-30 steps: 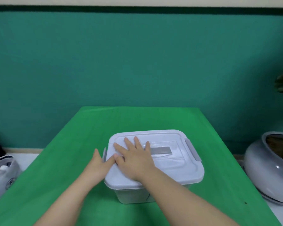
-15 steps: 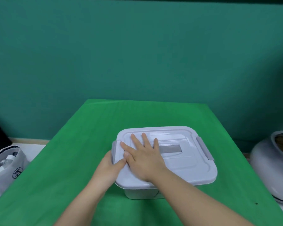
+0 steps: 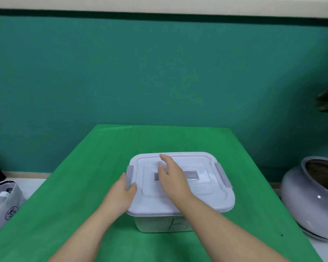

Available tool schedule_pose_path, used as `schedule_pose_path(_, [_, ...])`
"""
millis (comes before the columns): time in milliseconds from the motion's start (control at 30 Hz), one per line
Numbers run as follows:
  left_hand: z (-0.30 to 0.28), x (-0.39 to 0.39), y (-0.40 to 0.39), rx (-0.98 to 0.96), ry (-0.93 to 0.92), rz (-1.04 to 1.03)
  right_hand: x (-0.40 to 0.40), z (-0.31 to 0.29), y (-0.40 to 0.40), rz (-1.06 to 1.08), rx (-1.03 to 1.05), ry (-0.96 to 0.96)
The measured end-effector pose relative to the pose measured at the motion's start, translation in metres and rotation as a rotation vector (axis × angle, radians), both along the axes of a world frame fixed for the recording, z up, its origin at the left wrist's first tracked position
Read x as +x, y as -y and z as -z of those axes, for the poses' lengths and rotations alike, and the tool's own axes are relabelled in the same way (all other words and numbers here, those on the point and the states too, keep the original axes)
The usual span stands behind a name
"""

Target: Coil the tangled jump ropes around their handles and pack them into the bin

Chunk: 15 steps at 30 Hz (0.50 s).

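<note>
Since the earlier frame the right hand [image 3: 173, 178] has lifted off the lid [image 3: 203, 193], fingers loose and empty, while the left hand [image 3: 121, 193] grips the left latch [image 3: 129, 175], which should be pressed flush.

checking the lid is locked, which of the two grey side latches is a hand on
The left latch: the left hand grips it. The right latch sits untouched.
</note>
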<state>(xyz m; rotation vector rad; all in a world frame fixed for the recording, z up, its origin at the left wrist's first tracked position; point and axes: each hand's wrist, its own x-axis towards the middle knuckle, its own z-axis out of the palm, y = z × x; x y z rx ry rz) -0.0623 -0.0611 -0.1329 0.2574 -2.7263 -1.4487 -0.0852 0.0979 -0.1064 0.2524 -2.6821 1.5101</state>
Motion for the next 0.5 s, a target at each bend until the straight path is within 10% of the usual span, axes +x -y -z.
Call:
schedule_pose_path(200, [0.000, -0.012, 0.003, -0.197, 0.015, 0.086, -0.012, 0.007, -0.099, 0.208, 0.733, -0.052])
schedule_pose_path(500, [-0.007, -0.037, -0.015, -0.613, -0.049, 0.247, -0.010, 0.007, -0.130, 0.115, 0.462, 0.199])
